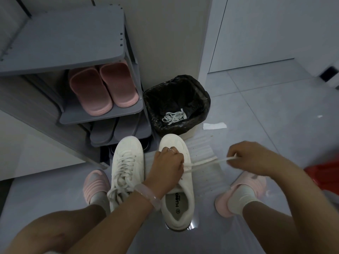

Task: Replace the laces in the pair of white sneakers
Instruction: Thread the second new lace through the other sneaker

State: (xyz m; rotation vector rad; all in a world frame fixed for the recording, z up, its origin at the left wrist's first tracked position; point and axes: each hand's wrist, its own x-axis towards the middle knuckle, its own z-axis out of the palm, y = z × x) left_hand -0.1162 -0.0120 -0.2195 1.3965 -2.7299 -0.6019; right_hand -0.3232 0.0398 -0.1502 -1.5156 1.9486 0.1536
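Two white sneakers stand side by side on the floor between my feet. The left sneaker (pixel 126 167) is laced, its lace ends loose near the heel. My left hand (pixel 167 165) rests curled over the eyelets of the right sneaker (pixel 180 195), hiding them. A white lace (pixel 205 162) runs taut from under that hand out to the right, where my right hand (pixel 244 157) pinches its end. Another white lace (pixel 174 117) lies bundled inside the bin.
A black-lined bin (pixel 201 99) stands just beyond the sneakers. A grey shoe rack (pixel 102 118) with pink slippers (pixel 102 88) is at the left. White paper (pixel 214 126) lies on the tiles; a ribbed sheet (pixel 203 149) lies under the right sneaker. A red object (pixel 324 173) is at right.
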